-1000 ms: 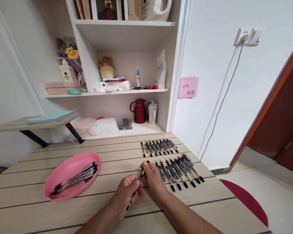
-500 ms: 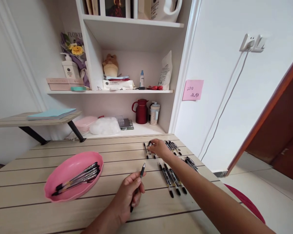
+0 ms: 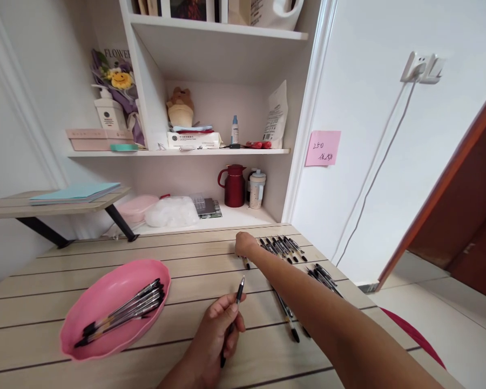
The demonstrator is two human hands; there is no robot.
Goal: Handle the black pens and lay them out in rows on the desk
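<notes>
My left hand [image 3: 221,327] grips an uncapped black pen [image 3: 235,305], tip pointing up and away, near the table's front. My right hand [image 3: 246,244] reaches across to the left end of the far row of pen caps [image 3: 281,246]; its fingers are curled down on the table and what they touch is hidden. My right forearm covers much of a nearer row of black pens [image 3: 303,294]. A pink oval tray [image 3: 105,286] holding several black pens [image 3: 123,310] sits at the left of the wooden table [image 3: 65,351].
White shelves behind the table hold a red jug [image 3: 231,185], a cup [image 3: 257,188], boxes and bottles. A pink sticky note [image 3: 322,148] hangs on the wall. A small side shelf [image 3: 20,204] sits at left, a brown door [image 3: 461,205] at right.
My right hand left the pen held by the left hand, reached out to the far row, and has slid to that row's left end. The left hand kept the pen, now uncapped.
</notes>
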